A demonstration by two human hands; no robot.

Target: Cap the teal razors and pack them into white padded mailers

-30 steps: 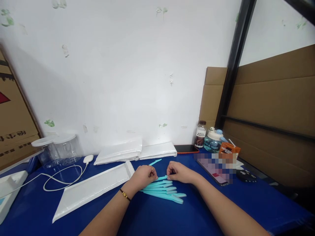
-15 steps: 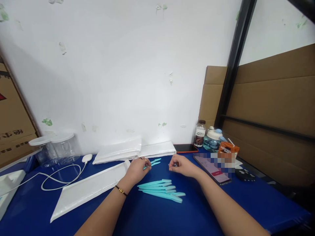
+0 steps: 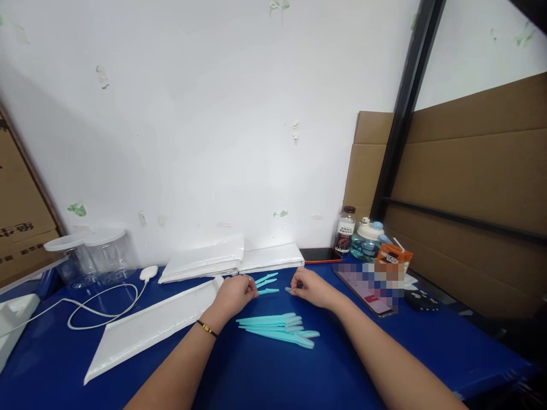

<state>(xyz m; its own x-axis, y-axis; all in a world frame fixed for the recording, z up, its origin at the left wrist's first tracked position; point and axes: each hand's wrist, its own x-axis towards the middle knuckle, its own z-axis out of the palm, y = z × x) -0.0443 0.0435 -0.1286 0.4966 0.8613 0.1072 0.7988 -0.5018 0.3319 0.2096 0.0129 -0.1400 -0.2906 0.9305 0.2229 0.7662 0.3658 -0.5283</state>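
Note:
My left hand [image 3: 234,295] is closed, with the end of a teal eyebrow razor [image 3: 269,291] between its fingertips. The razor's blade end points right. My right hand [image 3: 313,286] pinches a small translucent blade cap [image 3: 288,290], apart from the razor by a short gap. Just behind the left fingers lie more teal razors [image 3: 267,281], partly hidden by the hand. Several teal razors with greyish caps [image 3: 277,337] are fanned in a pile in front of both hands, blade ends to the right.
Left of my left hand lies a white padded envelope [image 3: 149,330]. Stacked envelopes [image 3: 205,259] and a phone [image 3: 320,255] line the wall. At right are a brown-capped bottle [image 3: 345,230], a teal bottle [image 3: 366,245] and another phone [image 3: 363,290]. Clear jars [image 3: 109,256] and a white cable [image 3: 98,326] are at left.
A razor's blade end now shows beyond my left fingers, and a translucent cap shows at my right fingertips. The hands have shifted only slightly; the view moved a little.

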